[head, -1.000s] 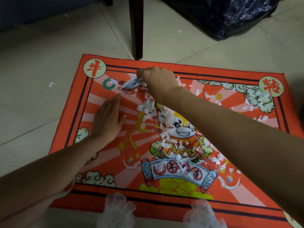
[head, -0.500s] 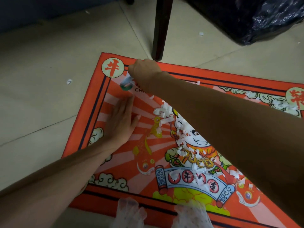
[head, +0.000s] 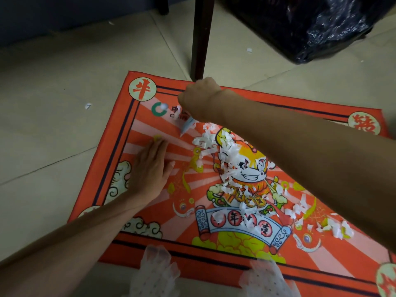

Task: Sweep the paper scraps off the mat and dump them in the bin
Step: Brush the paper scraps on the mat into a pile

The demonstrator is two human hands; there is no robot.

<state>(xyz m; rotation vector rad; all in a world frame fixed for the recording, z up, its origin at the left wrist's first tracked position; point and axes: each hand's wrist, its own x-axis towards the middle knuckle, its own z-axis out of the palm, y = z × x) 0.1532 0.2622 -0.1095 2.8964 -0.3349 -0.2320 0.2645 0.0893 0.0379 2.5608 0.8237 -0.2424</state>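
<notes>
A red-orange printed mat [head: 137,129] lies on the tiled floor. Several white paper scraps [head: 227,159] form a band down its middle, with more near the right edge [head: 334,228]. My right hand [head: 199,98] is closed at the mat's far left corner, over a pale, blurred scrap-like thing [head: 187,126] that points down toward the pile. Palm down, fingers together, my left hand [head: 150,170] rests flat on the mat's left side, just left of the scraps. The bin, lined with a black plastic bag [head: 321,24], stands beyond the mat at the top right.
A dark wooden furniture leg [head: 200,37] stands at the mat's far edge, right behind my right hand. Stray scraps lie on the floor left of the mat [head: 87,106] and near the bin [head: 249,50]. Two feet in white dotted socks [head: 156,273] touch the near edge.
My right hand went up to the far left corner and now drags back down toward the pile. The left hand stays pressed flat. The view has shifted left.
</notes>
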